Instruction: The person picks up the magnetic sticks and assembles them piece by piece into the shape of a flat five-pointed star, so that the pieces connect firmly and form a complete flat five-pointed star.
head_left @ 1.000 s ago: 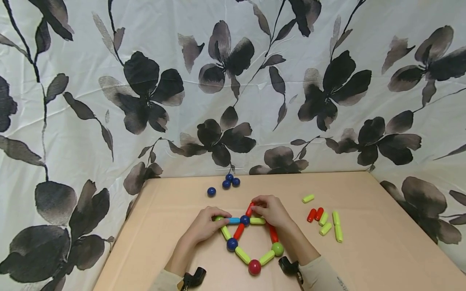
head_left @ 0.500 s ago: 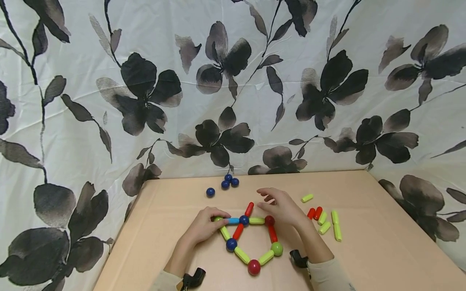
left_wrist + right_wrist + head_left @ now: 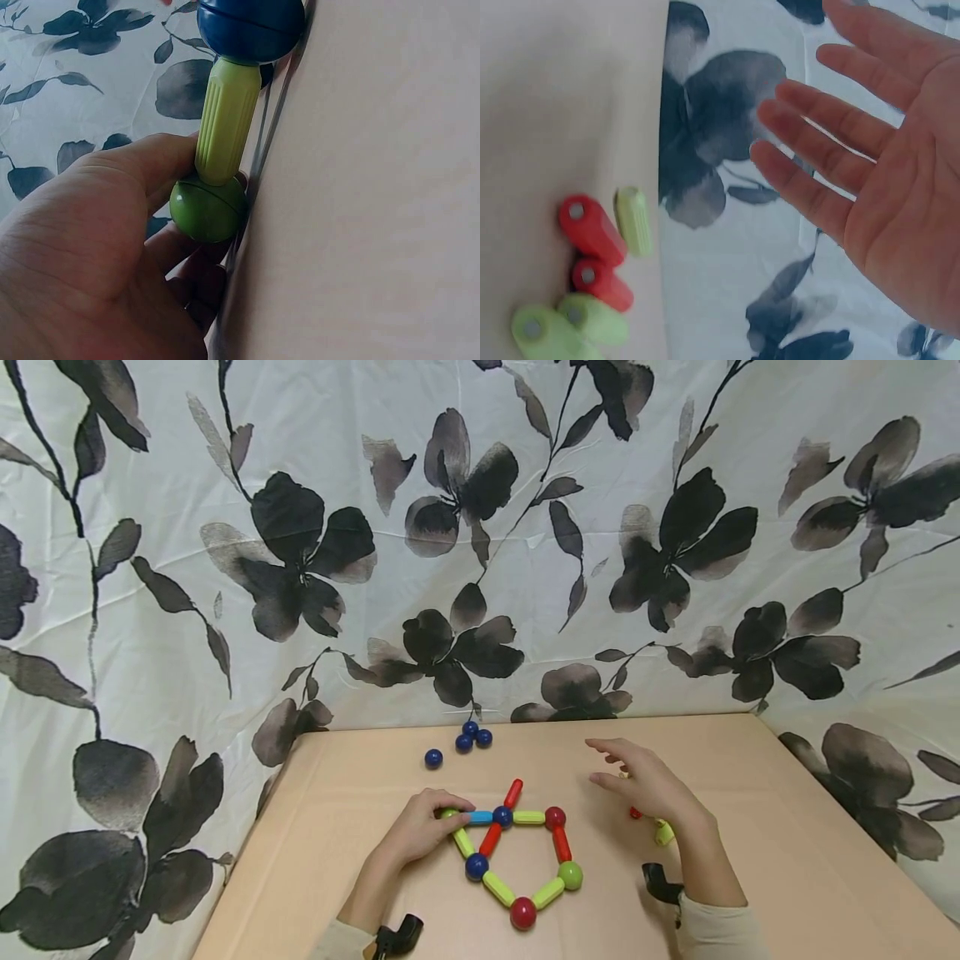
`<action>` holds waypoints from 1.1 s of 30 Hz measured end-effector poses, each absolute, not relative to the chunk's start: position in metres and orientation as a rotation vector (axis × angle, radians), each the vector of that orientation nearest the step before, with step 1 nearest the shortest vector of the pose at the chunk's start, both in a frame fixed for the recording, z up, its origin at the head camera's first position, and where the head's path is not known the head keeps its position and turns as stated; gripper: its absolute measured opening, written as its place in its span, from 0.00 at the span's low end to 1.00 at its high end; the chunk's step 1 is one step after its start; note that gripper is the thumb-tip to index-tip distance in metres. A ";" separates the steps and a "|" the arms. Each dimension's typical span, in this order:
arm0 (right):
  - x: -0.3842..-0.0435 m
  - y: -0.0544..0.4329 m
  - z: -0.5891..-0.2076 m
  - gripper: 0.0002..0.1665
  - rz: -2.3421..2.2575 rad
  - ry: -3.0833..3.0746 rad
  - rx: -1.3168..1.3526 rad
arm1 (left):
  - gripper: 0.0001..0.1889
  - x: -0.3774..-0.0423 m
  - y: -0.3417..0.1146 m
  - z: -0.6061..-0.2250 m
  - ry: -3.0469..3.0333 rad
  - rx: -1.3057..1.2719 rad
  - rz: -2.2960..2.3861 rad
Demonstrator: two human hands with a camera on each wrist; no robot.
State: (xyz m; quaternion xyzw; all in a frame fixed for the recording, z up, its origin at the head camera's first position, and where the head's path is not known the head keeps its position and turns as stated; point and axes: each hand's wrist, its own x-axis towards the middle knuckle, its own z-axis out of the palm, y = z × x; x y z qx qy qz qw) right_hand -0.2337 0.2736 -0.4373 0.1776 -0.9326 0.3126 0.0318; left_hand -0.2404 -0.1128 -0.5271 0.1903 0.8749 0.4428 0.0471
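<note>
A flat frame of magnetic balls and rods lies on the table. At its left corner my left hand point(image 3: 422, 827) holds the green ball point(image 3: 208, 210) between thumb and fingers. The blue rod point(image 3: 481, 817) and a yellow-green rod point(image 3: 228, 122) lead off from that ball. A red rod point(image 3: 513, 792) juts outward from the blue ball point(image 3: 502, 816) at the top. My right hand point(image 3: 652, 781) hovers right of the frame with spread fingers, nothing held. It partly hides the loose red rods point(image 3: 592, 230) and yellow-green rods point(image 3: 634, 221) in the head view.
Several loose blue balls point(image 3: 464, 742) sit near the far edge of the tan table point(image 3: 360, 760). A white cloth with dark flowers point(image 3: 570, 568) hangs behind the table and down its sides.
My right hand has left the frame's upper right and moved right, above the loose rods, baring the dark red ball there. My left hand has stayed on the green ball.
</note>
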 end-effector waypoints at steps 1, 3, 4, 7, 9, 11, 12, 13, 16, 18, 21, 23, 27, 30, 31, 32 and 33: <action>-0.234 0.277 -0.437 0.34 0.958 -2.881 0.526 | 0.09 -0.240 -0.113 -0.527 2.668 0.580 1.353; -0.235 0.283 -0.436 0.35 0.948 -2.889 0.506 | 0.09 -0.241 -0.113 -0.527 2.667 0.578 1.354; -0.235 0.287 -0.437 0.35 0.942 -2.894 0.495 | 0.09 -0.241 -0.113 -0.527 2.666 0.578 1.355; -0.236 0.296 -0.438 0.33 0.936 -2.914 0.475 | 0.09 -0.241 -0.113 -0.527 2.665 0.581 1.361; -0.237 0.302 -0.440 0.30 0.916 -2.933 0.471 | 0.09 -0.241 -0.113 -0.528 2.666 0.581 1.365; -0.238 0.308 -0.443 0.28 0.898 -2.972 0.453 | 0.09 -0.241 -0.113 -0.528 2.666 0.581 1.366; -0.239 0.311 -0.445 0.27 0.889 -2.995 0.442 | 0.09 -0.241 -0.113 -0.527 2.666 0.580 1.366; -0.239 0.313 -0.447 0.27 0.884 -3.020 0.435 | 0.09 -0.241 -0.113 -0.528 2.666 0.579 1.365; -0.240 0.320 -0.454 0.26 0.899 -3.098 0.425 | 0.09 -0.242 -0.113 -0.528 2.663 0.576 1.366; -0.241 0.322 -0.460 0.26 0.938 -3.132 0.406 | 0.09 -0.242 -0.113 -0.528 2.662 0.574 1.367; -0.243 0.322 -0.467 0.23 0.995 -3.155 0.383 | 0.08 -0.241 -0.113 -0.528 2.663 0.572 1.367; -0.245 0.319 -0.471 0.20 1.005 -3.156 0.369 | 0.08 -0.241 -0.114 -0.528 2.665 0.573 1.365; -0.247 0.316 -0.475 0.16 0.949 -3.148 0.377 | 0.08 -0.241 -0.114 -0.527 2.666 0.572 1.365; -0.248 0.314 -0.477 0.14 0.886 -3.140 0.408 | 0.08 -0.241 -0.114 -0.527 2.666 0.576 1.368; -0.248 0.314 -0.478 0.13 0.858 -3.137 0.420 | 0.08 -0.241 -0.114 -0.527 2.666 0.579 1.367; -0.249 0.314 -0.478 0.13 0.837 -3.131 0.429 | 0.09 -0.241 -0.114 -0.528 2.667 0.580 1.365; -0.249 0.314 -0.479 0.12 0.811 -3.123 0.457 | 0.09 -0.241 -0.114 -0.528 2.668 0.582 1.365</action>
